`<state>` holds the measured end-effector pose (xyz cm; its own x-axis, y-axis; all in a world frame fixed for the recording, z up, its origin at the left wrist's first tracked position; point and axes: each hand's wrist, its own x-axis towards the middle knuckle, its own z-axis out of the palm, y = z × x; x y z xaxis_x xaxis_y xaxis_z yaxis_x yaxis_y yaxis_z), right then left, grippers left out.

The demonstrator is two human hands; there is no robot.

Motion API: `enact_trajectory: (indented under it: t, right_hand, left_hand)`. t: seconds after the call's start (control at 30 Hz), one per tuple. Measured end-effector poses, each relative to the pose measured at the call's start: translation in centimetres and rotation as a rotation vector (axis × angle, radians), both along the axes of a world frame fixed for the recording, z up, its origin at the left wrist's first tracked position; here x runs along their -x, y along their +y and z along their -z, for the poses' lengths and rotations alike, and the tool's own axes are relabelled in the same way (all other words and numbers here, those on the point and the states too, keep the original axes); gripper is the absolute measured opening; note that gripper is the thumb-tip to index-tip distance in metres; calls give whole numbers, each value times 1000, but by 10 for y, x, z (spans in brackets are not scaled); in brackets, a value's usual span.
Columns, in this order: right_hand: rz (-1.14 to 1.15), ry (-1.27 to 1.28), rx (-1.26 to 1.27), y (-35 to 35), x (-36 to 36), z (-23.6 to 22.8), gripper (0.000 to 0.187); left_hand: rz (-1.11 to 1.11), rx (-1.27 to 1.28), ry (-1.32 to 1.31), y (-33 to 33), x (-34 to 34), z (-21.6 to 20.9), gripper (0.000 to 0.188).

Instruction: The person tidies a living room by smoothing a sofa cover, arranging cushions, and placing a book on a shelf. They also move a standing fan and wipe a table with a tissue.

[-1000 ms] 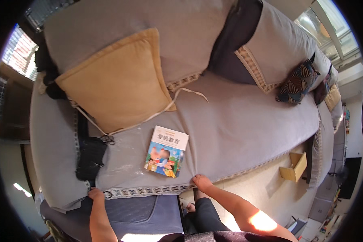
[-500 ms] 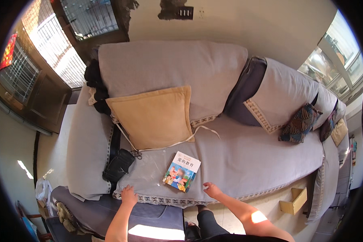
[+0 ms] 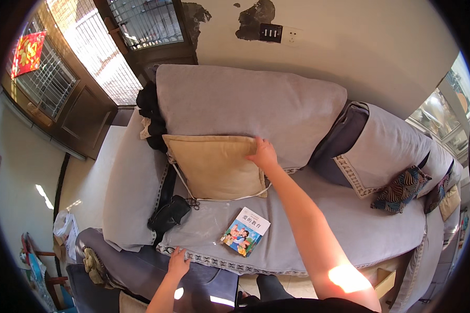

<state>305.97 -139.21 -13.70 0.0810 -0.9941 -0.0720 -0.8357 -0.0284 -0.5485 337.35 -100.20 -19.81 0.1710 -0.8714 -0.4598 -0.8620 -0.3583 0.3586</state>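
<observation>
Right hand (image 3: 263,154) gripping top right corner of square tan fabric cushion (image 3: 214,166); left hand (image 3: 178,262) spread flat on grey sofa's (image 3: 350,229) front edge.

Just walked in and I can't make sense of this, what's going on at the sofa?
A person leans over a grey sofa. The right hand is on the top right corner of a tan cushion that leans against the backrest. The left hand rests flat on the front edge of the seat. A colourful book lies on the seat between them, and a black bag sits by the armrest.
</observation>
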Motion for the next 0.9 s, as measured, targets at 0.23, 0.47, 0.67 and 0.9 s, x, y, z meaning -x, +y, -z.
enact_trajectory:
  t: [0.23,0.47,0.67,0.9]
  right_hand:
    - [-146,-342,44,88,30,-8,41]
    - [207,-646,187,129,172,-59,37]
    - [597,-72,322,117,313,32,39]
    - [162,245,437,117,201,69,64]
  left_hand:
    - [-4,-21,113,-16,31,-7,47]
    - [55,23,132,-45,35,14,45]
    - [23,-20,177,-59,47,36,46]
    - [11,-15,177,-32,40,42,44]
